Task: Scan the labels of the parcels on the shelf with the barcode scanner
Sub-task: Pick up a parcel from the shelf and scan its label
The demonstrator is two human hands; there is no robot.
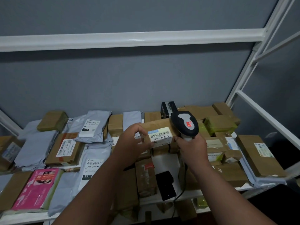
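Parcel [159, 127] in brown cardboard, held raised above the shelf [164, 166] between the two hands. Left hand [132, 145]: fingers [142, 130] curled over the parcel's left end, thumb beneath it. White barcode label [160, 137] on the near face, just right of the left fingers, reading "501E M1 A21B". Barcode scanner [185, 124]: dark head with grey top panel and red logo, touching the parcel's right end; its pale handle enclosed by the curled fingers of the right hand [193, 148]. Black cable [183, 182] descending from the handle, below the right fingers, past the shelf's front edge. Beneath the left fingers, a taped brown box [145, 179] and a small black item [165, 184] on the white shelf. Left of the left fingers: grey poly mailers [91, 166] with labels, a brown box with white label [65, 147], and a pink box [36, 189]. Right of the right fingers: stacked brown cartons [258, 155]. Behind, a grey wall [129, 82] and white frame [248, 65].
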